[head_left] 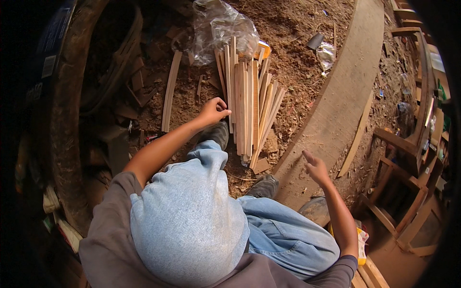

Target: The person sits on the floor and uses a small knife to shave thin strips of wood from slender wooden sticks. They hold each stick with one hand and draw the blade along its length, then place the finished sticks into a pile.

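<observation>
**Sorting wooden slats on a sawdust floor**

The floor [297,43] is packed earth strewn with sawdust and wood scraps, in what looks like a carpentry workshop. At nine o'clock a large dark curved rim [67,120] arcs down the edge of the view, with offcuts piled inside it. A single long strip [170,91] lies alone at about eleven o'clock.

The left hand [213,111] reaches forward near the centre, fingers curled and pinched against the near edge of the bundle of slats [249,105], apparently gripping one slat at its left side. The bundle stands fanned out at twelve o'clock, its far ends resting by a crumpled clear plastic bag [221,29]. A shoe [217,134] sits just below the hand.

Moving on, the right hand [314,168] hovers at three o'clock above a broad curved plank [336,101], fingers loosely spread, index extended, holding nothing. Wooden chair frames [403,182] stand at four o'clock.

The step in hand looks like picking one slat out of the bundle. The next move would call for a firm pinch and a clean draw toward the body, so the neighbouring slats do not slide.
</observation>
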{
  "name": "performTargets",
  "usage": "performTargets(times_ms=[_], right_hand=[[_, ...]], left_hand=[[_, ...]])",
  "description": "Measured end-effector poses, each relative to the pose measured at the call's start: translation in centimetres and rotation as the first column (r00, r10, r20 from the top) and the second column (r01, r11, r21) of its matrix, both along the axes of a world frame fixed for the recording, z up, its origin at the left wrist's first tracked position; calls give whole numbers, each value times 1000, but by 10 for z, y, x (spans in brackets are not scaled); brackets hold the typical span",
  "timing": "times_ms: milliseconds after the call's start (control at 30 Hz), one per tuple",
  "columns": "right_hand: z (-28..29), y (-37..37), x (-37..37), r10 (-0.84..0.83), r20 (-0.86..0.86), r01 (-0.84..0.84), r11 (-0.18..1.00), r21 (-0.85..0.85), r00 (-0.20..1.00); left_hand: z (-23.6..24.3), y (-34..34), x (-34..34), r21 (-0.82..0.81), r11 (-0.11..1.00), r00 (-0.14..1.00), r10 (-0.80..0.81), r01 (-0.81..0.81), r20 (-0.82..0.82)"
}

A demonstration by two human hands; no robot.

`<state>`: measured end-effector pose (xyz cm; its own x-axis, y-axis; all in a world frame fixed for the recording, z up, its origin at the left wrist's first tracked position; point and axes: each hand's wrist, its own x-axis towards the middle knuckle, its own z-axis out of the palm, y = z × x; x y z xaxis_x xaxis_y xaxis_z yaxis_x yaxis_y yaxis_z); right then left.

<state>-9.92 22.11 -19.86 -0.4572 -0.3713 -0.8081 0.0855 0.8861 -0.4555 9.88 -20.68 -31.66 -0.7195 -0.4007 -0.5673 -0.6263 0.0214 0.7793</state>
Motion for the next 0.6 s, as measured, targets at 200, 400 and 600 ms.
performTargets(times_ms=[200, 400, 600], right_hand=[[-3, 3, -3, 35, -6, -34, 995, 97, 999], [-6, 7, -1, 41, -5, -41, 997, 65, 999], [11, -6, -6, -65, -42, 65, 998, -3, 997]], left_hand=[[16, 8, -9, -67, 993, 993, -88, 93, 81], [17, 16, -7, -177, 984, 1000, -30, 31, 5], [47, 10, -15, 149, 983, 992, 118, -112, -35]])
